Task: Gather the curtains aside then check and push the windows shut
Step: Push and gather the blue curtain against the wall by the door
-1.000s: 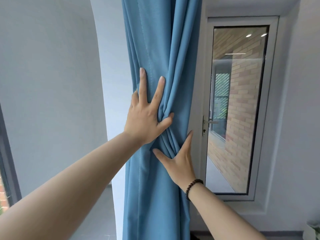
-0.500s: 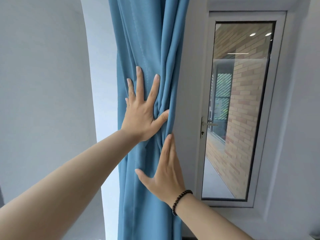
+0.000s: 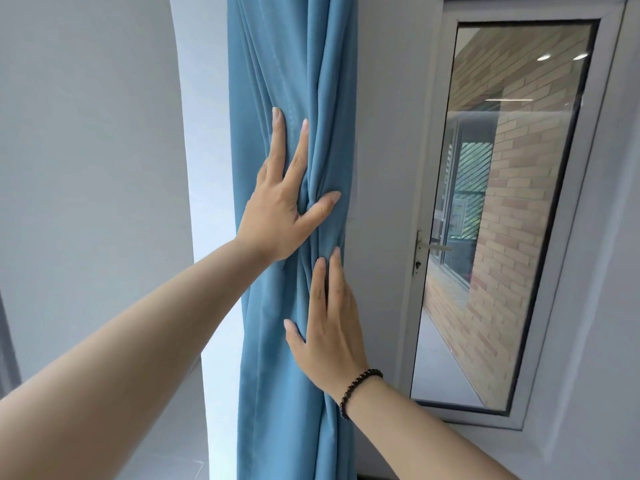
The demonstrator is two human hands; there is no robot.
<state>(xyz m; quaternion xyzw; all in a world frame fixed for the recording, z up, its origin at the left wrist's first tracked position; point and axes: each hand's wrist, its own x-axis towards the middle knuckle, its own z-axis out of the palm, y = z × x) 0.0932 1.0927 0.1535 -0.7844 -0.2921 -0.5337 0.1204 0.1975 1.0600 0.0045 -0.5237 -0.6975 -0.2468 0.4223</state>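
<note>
A blue curtain [image 3: 277, 81] hangs bunched into a narrow column against the wall corner. My left hand [image 3: 280, 209] lies flat on it with fingers spread, the thumb hooking folds at the pinch point. Just below, my right hand [image 3: 329, 327], with a dark bead bracelet on the wrist, presses flat on the fabric with fingers pointing up. To the right stands a white-framed window [image 3: 426, 168] with a metal lever handle [image 3: 420, 245]; its glass shows a brick wall outside.
Plain grey-white walls [image 3: 86, 168] flank the curtain. A bright strip of light [image 3: 211, 202] runs down the curtain's left side. A dark frame edge [image 3: 7, 341] shows at the far left. The sill [image 3: 485, 424] runs below the window.
The view has shifted so the curtain sits further left. My right hand slid up and flattened on the folds. My left hand kept its place on the bunched fabric.
</note>
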